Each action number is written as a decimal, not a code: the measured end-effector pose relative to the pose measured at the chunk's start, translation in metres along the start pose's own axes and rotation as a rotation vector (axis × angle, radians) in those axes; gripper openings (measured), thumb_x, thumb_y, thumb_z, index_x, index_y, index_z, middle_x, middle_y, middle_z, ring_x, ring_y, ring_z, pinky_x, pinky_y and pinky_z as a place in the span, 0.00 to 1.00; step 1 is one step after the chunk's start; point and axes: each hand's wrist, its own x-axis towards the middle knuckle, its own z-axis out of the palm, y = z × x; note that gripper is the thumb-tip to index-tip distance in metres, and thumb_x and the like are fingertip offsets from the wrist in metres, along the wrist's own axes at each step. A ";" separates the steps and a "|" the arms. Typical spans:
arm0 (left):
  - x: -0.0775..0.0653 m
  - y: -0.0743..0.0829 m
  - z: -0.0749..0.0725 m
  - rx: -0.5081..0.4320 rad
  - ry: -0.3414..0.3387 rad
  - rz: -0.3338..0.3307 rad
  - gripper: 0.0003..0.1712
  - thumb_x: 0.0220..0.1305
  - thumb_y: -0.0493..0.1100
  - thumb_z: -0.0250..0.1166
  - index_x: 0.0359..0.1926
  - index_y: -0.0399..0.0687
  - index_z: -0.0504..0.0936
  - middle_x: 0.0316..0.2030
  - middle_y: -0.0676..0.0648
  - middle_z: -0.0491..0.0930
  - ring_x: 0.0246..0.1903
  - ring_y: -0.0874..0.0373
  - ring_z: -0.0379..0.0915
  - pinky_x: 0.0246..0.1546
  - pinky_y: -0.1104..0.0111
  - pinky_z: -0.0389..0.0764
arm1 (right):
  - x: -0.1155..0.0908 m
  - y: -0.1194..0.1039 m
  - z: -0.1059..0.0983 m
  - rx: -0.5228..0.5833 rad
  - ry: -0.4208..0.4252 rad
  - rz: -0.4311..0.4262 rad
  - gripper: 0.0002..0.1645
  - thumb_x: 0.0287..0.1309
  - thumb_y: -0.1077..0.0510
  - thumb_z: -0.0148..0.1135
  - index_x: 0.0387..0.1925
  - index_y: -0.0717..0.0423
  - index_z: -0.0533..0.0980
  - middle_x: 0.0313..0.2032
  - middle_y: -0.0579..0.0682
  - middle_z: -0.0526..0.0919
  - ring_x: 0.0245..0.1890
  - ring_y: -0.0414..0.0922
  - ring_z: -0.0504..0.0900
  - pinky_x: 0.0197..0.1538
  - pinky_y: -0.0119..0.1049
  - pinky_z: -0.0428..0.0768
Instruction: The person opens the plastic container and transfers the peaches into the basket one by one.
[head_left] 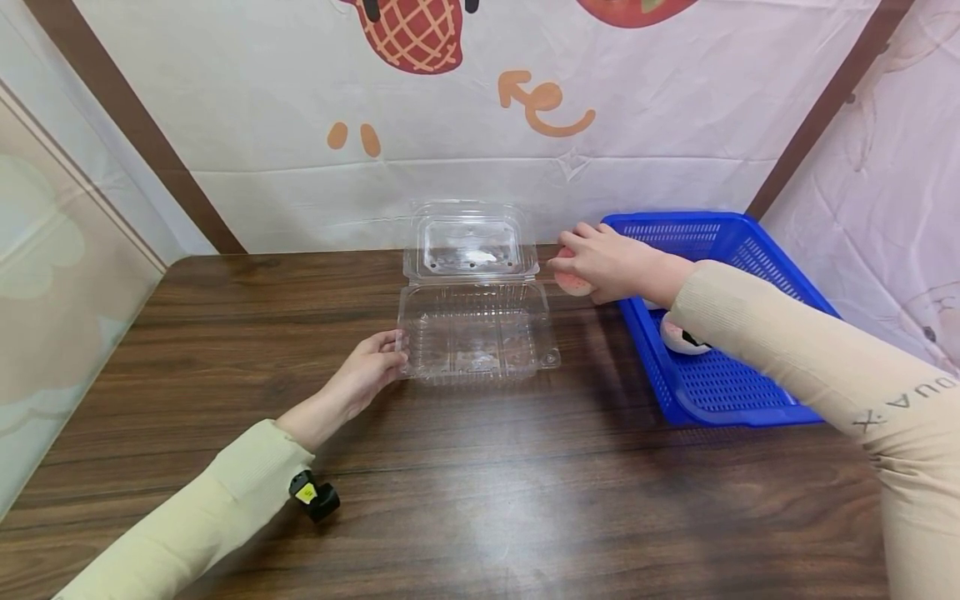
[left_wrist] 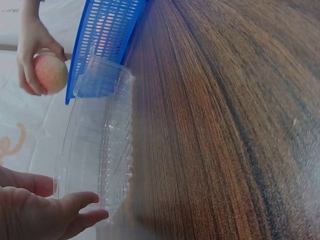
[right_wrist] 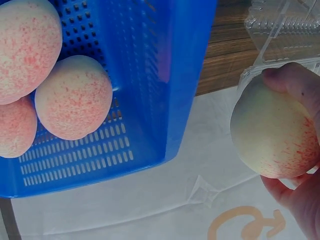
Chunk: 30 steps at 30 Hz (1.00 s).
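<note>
A clear plastic clamshell box [head_left: 472, 367] lies on the table with its lid [head_left: 474, 237] folded back towards the wall. At its left side my left hand [head_left: 365, 371] pinches the wall between thumb and fingers, which the left wrist view also shows. My right hand [head_left: 611, 265] grips a pinkish-white peach [right_wrist: 272, 132] in the air, just right of the lid and beside the blue basket [head_left: 663, 396]. In the right wrist view several more peaches [right_wrist: 75, 97] sit in that basket; my right forearm hides part of it in the head view.
The brown wooden table [head_left: 420, 500] reaches back to a printed cloth wall [head_left: 262, 192]. A black wrist camera [head_left: 315, 497] is strapped to my left sleeve. The basket's raised rim stands close to the right of the clear box.
</note>
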 end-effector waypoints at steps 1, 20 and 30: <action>0.000 0.000 0.000 -0.001 0.000 0.002 0.31 0.62 0.26 0.41 0.65 0.23 0.42 0.63 0.30 0.48 0.47 0.57 0.60 0.41 0.78 0.70 | -0.001 0.001 0.000 0.001 0.000 0.004 0.41 0.30 0.55 0.76 0.53 0.52 0.71 0.47 0.60 0.67 0.46 0.59 0.66 0.40 0.53 0.72; 0.001 0.000 -0.001 0.010 -0.009 -0.007 0.31 0.63 0.26 0.40 0.65 0.23 0.41 0.65 0.30 0.47 0.58 0.46 0.51 0.46 0.76 0.69 | -0.019 0.010 0.005 0.042 -0.044 0.053 0.43 0.31 0.55 0.77 0.55 0.52 0.70 0.49 0.61 0.67 0.49 0.60 0.66 0.43 0.54 0.71; 0.000 0.000 0.000 0.002 -0.008 -0.004 0.31 0.63 0.26 0.40 0.65 0.23 0.41 0.65 0.31 0.46 0.55 0.50 0.54 0.47 0.75 0.69 | -0.028 0.017 0.006 0.055 0.003 0.061 0.41 0.28 0.57 0.76 0.52 0.52 0.71 0.46 0.60 0.68 0.45 0.59 0.67 0.40 0.53 0.72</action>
